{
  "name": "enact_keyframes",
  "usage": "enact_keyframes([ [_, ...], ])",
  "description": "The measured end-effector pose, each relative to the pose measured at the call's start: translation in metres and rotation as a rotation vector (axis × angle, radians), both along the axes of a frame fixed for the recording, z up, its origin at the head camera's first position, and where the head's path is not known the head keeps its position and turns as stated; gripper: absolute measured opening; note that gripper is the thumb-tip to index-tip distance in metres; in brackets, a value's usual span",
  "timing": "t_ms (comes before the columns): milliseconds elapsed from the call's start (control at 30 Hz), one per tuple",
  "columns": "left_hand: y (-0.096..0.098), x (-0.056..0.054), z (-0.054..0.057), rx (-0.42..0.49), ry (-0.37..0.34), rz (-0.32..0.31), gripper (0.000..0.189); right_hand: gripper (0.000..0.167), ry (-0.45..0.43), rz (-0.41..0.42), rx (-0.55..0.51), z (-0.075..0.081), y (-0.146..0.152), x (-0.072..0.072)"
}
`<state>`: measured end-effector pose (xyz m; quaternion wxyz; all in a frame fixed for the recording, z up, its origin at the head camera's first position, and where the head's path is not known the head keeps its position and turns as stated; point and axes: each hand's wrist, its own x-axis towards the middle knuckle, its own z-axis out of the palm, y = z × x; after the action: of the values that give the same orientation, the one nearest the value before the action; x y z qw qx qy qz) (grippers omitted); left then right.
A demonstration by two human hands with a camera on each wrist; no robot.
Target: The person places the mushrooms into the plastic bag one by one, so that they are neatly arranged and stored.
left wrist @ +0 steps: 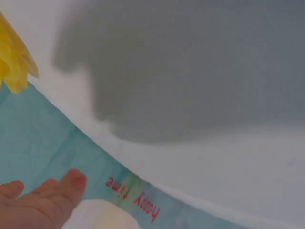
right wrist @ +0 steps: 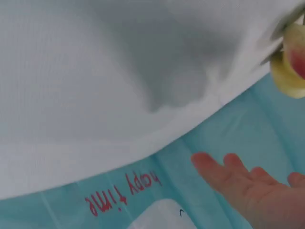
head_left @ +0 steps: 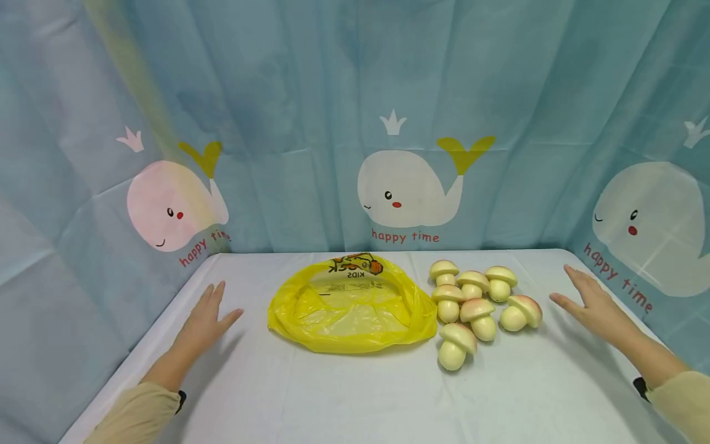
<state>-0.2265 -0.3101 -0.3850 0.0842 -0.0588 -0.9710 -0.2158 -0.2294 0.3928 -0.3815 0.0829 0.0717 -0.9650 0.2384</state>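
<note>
A yellow plastic bag [head_left: 355, 342] lies on the white table with its wide mouth spread and dark printing on its back wall. Right beside it sits a cluster of several toy mushrooms [head_left: 478, 317], cream-stemmed with pinkish-brown edges on their caps. My left hand [head_left: 202, 324] hovers over the table to the left of the bag, fingers extended, holding nothing. On the other side, my right hand [head_left: 601, 311] is held in the air to the right of the mushrooms, fingers straight and thumb apart. A piece of the bag [left wrist: 14, 57] shows in the left wrist view, and one mushroom [right wrist: 290, 67] in the right wrist view.
A white cloth covers the table [head_left: 355, 401]. Behind and at both sides hangs a light blue curtain [head_left: 299, 123] with whale prints and red lettering, meeting the table's back edge. Each wrist wears a black band [head_left: 180, 402].
</note>
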Motion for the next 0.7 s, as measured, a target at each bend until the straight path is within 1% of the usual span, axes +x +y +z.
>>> enact_keyframes([
  [33, 0.003, 0.0, -0.001, 0.045, -0.018, -0.015, 0.082, 0.085, -0.012, 0.008, -0.041, 0.0, -0.002, 0.0],
  [100, 0.009, 0.0, -0.001, 0.136, -0.063, -0.03, 0.078, 0.087, -0.05, 0.012, -0.085, -0.001, -0.006, 0.002],
  [200, 0.019, -0.001, 0.0, 0.253, -0.111, -0.018, 0.073, 0.089, -0.126, 0.011, -0.136, -0.001, -0.011, 0.005],
  [267, 0.025, -0.001, 0.001, 0.334, -0.124, -0.004, 0.069, 0.09, -0.173, 0.016, -0.17, -0.001, -0.015, 0.007],
  [400, 0.038, -0.004, 0.002, 0.491, -0.139, 0.0, 0.06, 0.091, -0.264, 0.027, -0.24, 0.0, -0.023, 0.009],
  [500, 0.046, -0.006, 0.001, 0.601, -0.183, 0.021, 0.055, 0.091, -0.301, 0.038, -0.27, -0.001, -0.028, 0.01],
  [633, 0.055, -0.009, -0.001, 0.768, -0.27, 0.069, 0.053, 0.089, -0.312, 0.038, -0.286, -0.002, -0.035, 0.01],
  [700, 0.059, -0.012, -0.002, 0.849, -0.298, 0.092, 0.053, 0.089, -0.322, 0.025, -0.297, -0.003, -0.037, 0.009],
])
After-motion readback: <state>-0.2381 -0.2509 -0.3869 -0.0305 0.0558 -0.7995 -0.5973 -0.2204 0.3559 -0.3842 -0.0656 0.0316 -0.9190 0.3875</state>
